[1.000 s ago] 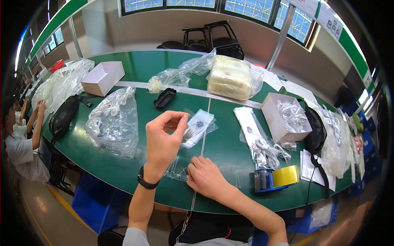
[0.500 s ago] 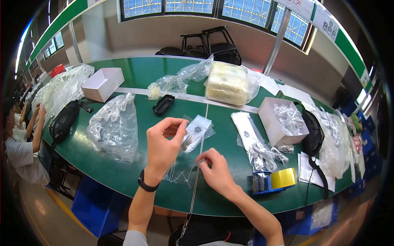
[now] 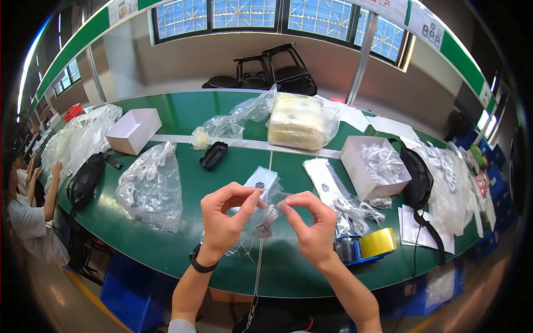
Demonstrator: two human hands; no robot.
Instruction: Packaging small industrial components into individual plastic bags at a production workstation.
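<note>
Between my two hands hangs a small clear plastic bag (image 3: 265,226), which appears to have a pale coiled cable inside and a dark printed mark low down. My left hand (image 3: 226,213), with a black band on its wrist, pinches the bag's upper edge on one side. Opposite it, my right hand (image 3: 312,225) pinches the other side with thumb and forefinger. Just beyond the fingers lie flat clear bags (image 3: 262,178) with a dark print, partly hidden by my left hand. Several thin white ties (image 3: 240,251) are scattered on the green table near my left wrist.
Right of my hands lie bagged white cables (image 3: 341,213), a tape dispenser (image 3: 366,247) with yellow tape and a white box (image 3: 366,172) of cables. A large clear bag (image 3: 149,191), an open white box (image 3: 133,133) and a black case (image 3: 214,155) are leftward. Another person works far left.
My right hand has risen from near the table to meet the left, and both now pinch the small bag. My left hand has lowered slightly. The whole view has shifted a little.
</note>
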